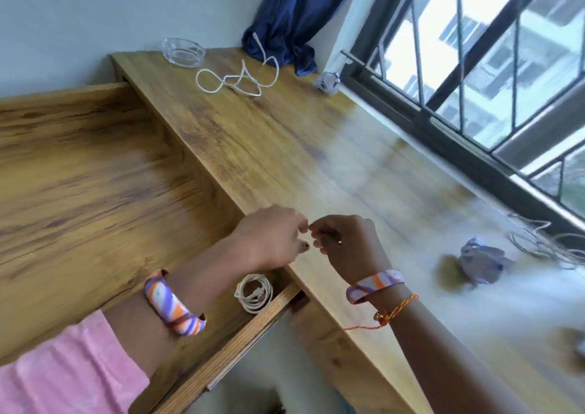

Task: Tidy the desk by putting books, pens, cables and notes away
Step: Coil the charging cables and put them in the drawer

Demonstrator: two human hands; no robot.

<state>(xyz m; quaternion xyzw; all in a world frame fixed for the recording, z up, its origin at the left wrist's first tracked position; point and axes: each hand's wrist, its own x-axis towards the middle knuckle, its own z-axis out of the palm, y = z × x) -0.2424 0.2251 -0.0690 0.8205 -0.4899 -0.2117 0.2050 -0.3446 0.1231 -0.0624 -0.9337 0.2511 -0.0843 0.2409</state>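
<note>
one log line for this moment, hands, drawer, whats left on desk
hands: left hand and right hand meet fingertips over desk edge | drawer: open, coiled cable inside | left out: loose cable, crumpled note
</note>
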